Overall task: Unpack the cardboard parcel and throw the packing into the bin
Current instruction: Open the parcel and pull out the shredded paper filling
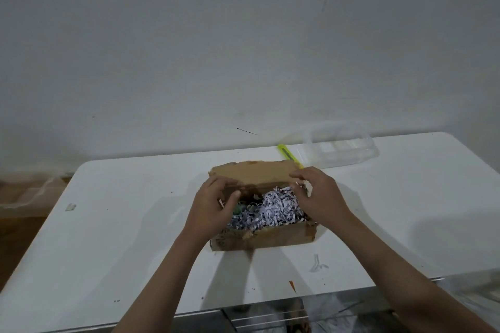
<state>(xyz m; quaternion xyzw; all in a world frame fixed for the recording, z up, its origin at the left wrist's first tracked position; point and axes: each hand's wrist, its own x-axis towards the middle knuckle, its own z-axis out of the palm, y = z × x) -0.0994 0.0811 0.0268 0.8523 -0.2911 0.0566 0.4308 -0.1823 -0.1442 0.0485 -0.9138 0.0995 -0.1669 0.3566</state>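
A brown cardboard parcel [281, 236] stands open on the white table [121, 238], its far flap [254, 174] raised upright. Shredded white and purple paper [273, 211] fills the inside, and something greenish [239, 208] shows among it at the left. My left hand [213, 208] is over the left end of the parcel, fingers curled at the flap's lower edge. My right hand [316, 197] is over the right end, fingertips at the flap and the shreds. Whether either hand grips anything is unclear.
A yellow-green utility knife [288, 155] lies behind the parcel, next to a clear plastic container [343, 147] at the back right. A small scrap of clear tape [318, 263] and an orange fleck [292, 285] lie near the front edge. Wooden floor shows at the left.
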